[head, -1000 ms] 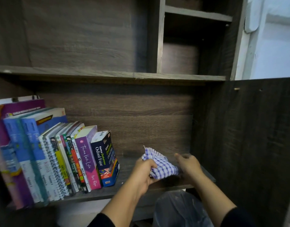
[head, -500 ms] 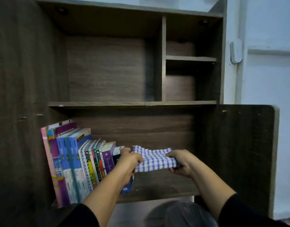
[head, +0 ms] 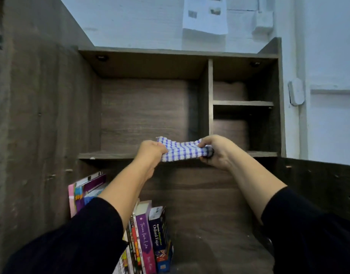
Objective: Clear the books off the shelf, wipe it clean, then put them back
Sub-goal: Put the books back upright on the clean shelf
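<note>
Both hands are raised in front of the upper shelf board (head: pixel 114 155) and hold a blue-and-white checked cloth (head: pixel 182 148) stretched between them. The left hand (head: pixel 150 153) has its fingers curled over the cloth's left end; the fingertips themselves are hidden behind the knuckles and fabric. The right hand (head: pixel 217 151) pinches the bunched right end, with the thumb on top and the other fingers folded beneath, only partly visible. The cloth lies level with the front edge of the board; whether it touches the wood cannot be told.

The large compartment (head: pixel 144 113) directly behind the fingers holds no books in its visible part. To the right of the right hand's fingers, beyond a vertical divider (head: pixel 210 95), are two smaller compartments in deep shadow, their contents indistinct.

Below the left hand's fingers, a row of books (head: pixel 148 238) stands on the lower level, leaning. The left forearm and black sleeve (head: pixel 75 238) cover much of the row, and the frame's bottom edge cuts off the spines. Two titles read "Oxford Fajar" and "Terima Kasih Luka"; the others are illegible.
</note>
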Demonstrator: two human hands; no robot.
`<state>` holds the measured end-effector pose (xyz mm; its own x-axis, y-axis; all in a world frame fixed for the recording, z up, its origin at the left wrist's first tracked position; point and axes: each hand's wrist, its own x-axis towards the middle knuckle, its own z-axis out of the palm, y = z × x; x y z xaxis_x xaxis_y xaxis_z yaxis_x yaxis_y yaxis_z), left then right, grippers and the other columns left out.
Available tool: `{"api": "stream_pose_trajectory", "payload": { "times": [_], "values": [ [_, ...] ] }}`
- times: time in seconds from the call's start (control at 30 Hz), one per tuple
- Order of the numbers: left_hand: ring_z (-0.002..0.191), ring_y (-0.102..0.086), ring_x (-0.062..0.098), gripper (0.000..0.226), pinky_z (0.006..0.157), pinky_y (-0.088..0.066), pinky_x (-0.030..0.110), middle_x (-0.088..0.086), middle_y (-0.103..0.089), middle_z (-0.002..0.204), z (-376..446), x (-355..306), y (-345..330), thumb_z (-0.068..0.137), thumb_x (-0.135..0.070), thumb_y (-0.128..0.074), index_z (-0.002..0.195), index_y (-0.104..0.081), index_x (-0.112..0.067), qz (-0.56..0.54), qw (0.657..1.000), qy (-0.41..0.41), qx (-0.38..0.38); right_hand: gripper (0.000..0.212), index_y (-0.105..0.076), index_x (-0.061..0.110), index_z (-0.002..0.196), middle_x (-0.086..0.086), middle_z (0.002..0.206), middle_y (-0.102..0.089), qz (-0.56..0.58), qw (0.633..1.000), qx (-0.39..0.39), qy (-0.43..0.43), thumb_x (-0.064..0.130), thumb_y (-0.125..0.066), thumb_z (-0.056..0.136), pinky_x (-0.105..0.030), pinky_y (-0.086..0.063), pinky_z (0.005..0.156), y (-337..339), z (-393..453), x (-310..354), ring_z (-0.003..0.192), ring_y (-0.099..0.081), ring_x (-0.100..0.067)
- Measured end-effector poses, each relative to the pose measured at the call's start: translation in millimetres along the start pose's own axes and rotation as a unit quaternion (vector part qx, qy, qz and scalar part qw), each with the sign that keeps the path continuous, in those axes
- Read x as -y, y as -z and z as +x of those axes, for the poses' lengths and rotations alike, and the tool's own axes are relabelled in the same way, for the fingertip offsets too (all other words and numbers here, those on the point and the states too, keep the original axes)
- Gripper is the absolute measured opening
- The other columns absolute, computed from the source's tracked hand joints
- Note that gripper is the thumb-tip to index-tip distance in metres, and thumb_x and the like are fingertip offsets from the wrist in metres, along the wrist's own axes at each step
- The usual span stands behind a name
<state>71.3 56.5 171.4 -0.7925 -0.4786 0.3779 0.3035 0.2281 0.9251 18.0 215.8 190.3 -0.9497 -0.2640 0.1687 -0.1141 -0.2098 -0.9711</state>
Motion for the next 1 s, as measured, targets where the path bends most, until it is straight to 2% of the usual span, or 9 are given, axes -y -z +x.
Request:
{"api": "stream_pose_trajectory", "payload": {
  "times": [0.2, 0.3, 0.33, 0.43, 0.53, 0.6, 0.73, 0.8, 1.0],
  "values": [
    [0.084, -0.053, 0.02, 0.024, 0.078, -0.048, 0.03, 0.011, -0.058, 0.077, 61, -11, -8, 0.085, -0.001, -0.064, 0.068, -0.053, -0.013, 0.02, 1.0, -0.022, -0.004, 0.02, -0.053, -0.002, 0.069, -0.016, 0.074, -0.053, -0.037, 0.996, -0.063, 0.048, -0.014, -0.049, 0.084, -0.032, -0.053, 0.06, -9, 46, 21, 0.064, -0.056, -0.021],
    [0.089, -0.056, 0.02, 0.003, 0.089, -0.049, 0.034, 0.02, -0.066, 0.102, 84, -10, -16, 0.087, -0.003, -0.064, 0.084, -0.063, -0.003, 0.015, 1.0, -0.025, 0.012, 0.016, -0.057, -0.003, 0.072, -0.018, 0.078, -0.058, -0.086, 0.991, -0.087, 0.056, -0.013, -0.053, 0.083, -0.032, -0.056, 0.059, -11, 76, 18, 0.065, -0.06, -0.023],
    [0.094, -0.058, 0.02, 0.015, 0.095, -0.047, 0.034, 0.018, -0.065, 0.112, 87, -8, -17, 0.089, -0.011, -0.064, 0.098, -0.066, 0.001, 0.034, 0.999, -0.027, 0.021, 0.01, -0.06, -0.003, 0.079, -0.02, 0.085, -0.062, -0.113, 0.987, -0.097, 0.056, -0.011, -0.056, 0.082, -0.034, -0.058, 0.065, -12, 85, 15, 0.071, -0.063, -0.025],
    [0.112, -0.056, 0.023, 0.048, 0.099, -0.042, 0.032, 0.011, -0.06, 0.125, 91, 0, -12, 0.09, -0.036, -0.061, 0.125, -0.059, -0.003, 0.156, 0.985, -0.034, 0.06, 0.024, -0.063, 0.002, 0.108, -0.017, 0.107, -0.063, -0.282, 0.947, -0.127, 0.085, 0.004, -0.058, 0.085, -0.037, -0.055, 0.083, -13, 93, 6, 0.093, -0.063, -0.03],
    [0.109, -0.052, 0.018, 0.044, 0.09, -0.036, 0.026, 0.007, -0.058, 0.128, 80, 6, -3, 0.085, -0.028, -0.068, 0.124, -0.06, -0.008, 0.255, 0.955, -0.05, 0.142, 0.032, -0.061, 0.007, 0.12, -0.012, 0.119, -0.061, -0.445, 0.876, -0.122, 0.143, 0.008, -0.05, 0.091, -0.033, -0.047, 0.089, -14, 82, -7, 0.109, -0.057, -0.028],
    [0.118, -0.049, 0.018, 0.049, 0.095, -0.032, 0.025, 0.005, -0.053, 0.136, 75, 10, -2, 0.084, -0.016, -0.069, 0.131, -0.056, -0.008, 0.297, 0.938, -0.059, 0.167, 0.031, -0.065, 0.009, 0.117, -0.01, 0.117, -0.064, -0.495, 0.847, -0.105, 0.161, 0.009, -0.05, 0.09, -0.033, -0.048, 0.087, -14, 77, -14, 0.102, -0.059, -0.026],
    [0.11, -0.052, 0.014, 0.038, 0.082, -0.03, 0.014, 0.008, -0.057, 0.133, 79, 16, -6, 0.094, -0.012, -0.057, 0.131, -0.057, -0.006, 0.319, 0.93, -0.121, 0.134, 0.034, -0.068, 0.013, 0.116, -0.011, 0.119, -0.064, -0.527, 0.828, -0.085, 0.171, 0.006, -0.048, 0.089, -0.033, -0.048, 0.09, -9, 77, -18, 0.108, -0.058, -0.027],
    [0.116, -0.053, 0.019, 0.036, 0.081, -0.031, 0.015, 0.008, -0.059, 0.131, 79, 19, -8, 0.095, -0.012, -0.056, 0.131, -0.058, -0.008, 0.32, 0.93, -0.133, 0.119, 0.036, -0.064, 0.015, 0.122, -0.009, 0.124, -0.062, -0.539, 0.818, -0.071, 0.187, 0.006, -0.048, 0.091, -0.033, -0.046, 0.092, -6, 78, -19, 0.113, -0.057, -0.026],
    [0.126, -0.048, 0.023, 0.038, 0.103, -0.035, 0.028, 0.007, -0.052, 0.14, 85, 29, -14, 0.096, -0.016, -0.054, 0.134, -0.054, -0.013, 0.338, 0.927, -0.128, 0.103, 0.039, -0.054, 0.016, 0.133, -0.008, 0.131, -0.057, -0.554, 0.8, -0.051, 0.223, 0.008, -0.046, 0.096, -0.035, -0.043, 0.099, 2, 80, -32, 0.119, -0.053, -0.025]
  ]
}}
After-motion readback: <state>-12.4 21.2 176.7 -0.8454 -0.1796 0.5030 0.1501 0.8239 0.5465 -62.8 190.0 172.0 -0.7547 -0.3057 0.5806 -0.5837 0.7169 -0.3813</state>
